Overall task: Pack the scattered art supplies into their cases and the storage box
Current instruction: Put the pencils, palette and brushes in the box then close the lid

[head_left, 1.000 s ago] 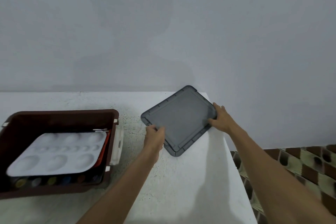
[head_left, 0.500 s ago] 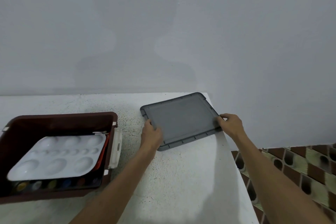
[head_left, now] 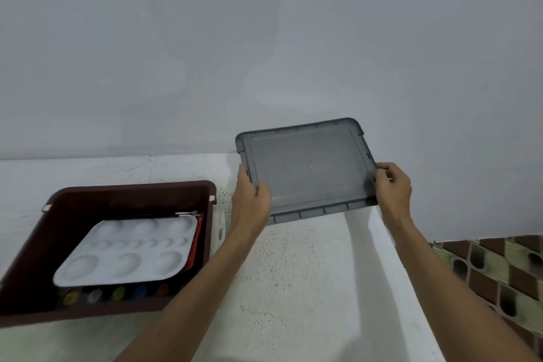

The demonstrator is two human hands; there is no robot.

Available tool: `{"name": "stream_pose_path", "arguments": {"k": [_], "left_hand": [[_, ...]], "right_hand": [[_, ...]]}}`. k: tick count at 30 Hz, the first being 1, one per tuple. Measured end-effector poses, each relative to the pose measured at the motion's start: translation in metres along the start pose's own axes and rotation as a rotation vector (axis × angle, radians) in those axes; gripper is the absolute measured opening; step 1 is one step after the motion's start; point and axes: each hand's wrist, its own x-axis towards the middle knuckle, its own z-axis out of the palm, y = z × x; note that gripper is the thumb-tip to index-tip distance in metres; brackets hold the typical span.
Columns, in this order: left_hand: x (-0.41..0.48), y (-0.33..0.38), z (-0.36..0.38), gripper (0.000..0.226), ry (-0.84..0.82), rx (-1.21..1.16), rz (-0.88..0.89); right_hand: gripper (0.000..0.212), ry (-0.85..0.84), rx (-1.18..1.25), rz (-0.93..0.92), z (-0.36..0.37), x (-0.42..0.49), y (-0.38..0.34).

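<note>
A grey plastic lid (head_left: 305,167) hangs above the table's far right part, tilted with its far edge raised. My left hand (head_left: 249,200) grips its left edge and my right hand (head_left: 392,188) grips its right edge. To the left stands the dark brown storage box (head_left: 129,194), open at the top. Inside it lies a white paint palette (head_left: 129,250) over a red flat item (head_left: 197,241), with a row of paint pots (head_left: 117,294) along the near wall and a thin brush (head_left: 185,214) behind the palette.
The white speckled table (head_left: 293,288) ends at its right edge near my right arm, with brown and green patterned floor tiles (head_left: 499,273) beyond. A plain grey wall (head_left: 264,53) runs behind the table. A white latch (head_left: 219,229) hangs on the box's right side.
Both hands have lifted the lid off the table and turned it square to me; its far edge now stands higher against the wall. The box has not moved.
</note>
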Motion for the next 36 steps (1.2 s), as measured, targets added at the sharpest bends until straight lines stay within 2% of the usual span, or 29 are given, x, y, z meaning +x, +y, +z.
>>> {"name": "stream_pose_path", "arguments": {"k": [6,13,19,24,32,36], "left_hand": [[0.003,0.016,-0.061,0.061,0.051,-0.030,0.084],[0.021,-0.003,-0.169,0.056,0.172,-0.129,0.181],[0.030,-0.035,-0.256,0.057,0.323,-0.137,0.211],[0.031,-0.059,-0.311,0.054,0.358,-0.198,0.201],[0.023,-0.076,-0.344,0.035,0.403,-0.276,0.238],[0.013,-0.080,-0.337,0.044,0.493,-0.449,0.248]], "right_hand": [[0.024,0.061,0.065,-0.127,0.027,-0.029,-0.034],[0.046,-0.003,0.096,-0.317,0.087,-0.096,-0.100],[0.042,-0.035,0.135,-0.363,0.153,-0.144,-0.137],[0.041,-0.059,0.199,-0.363,0.194,-0.177,-0.152],[0.032,-0.165,0.260,-0.304,0.210,-0.206,-0.161],[0.032,-0.201,0.334,-0.307,0.201,-0.215,-0.161]]}}
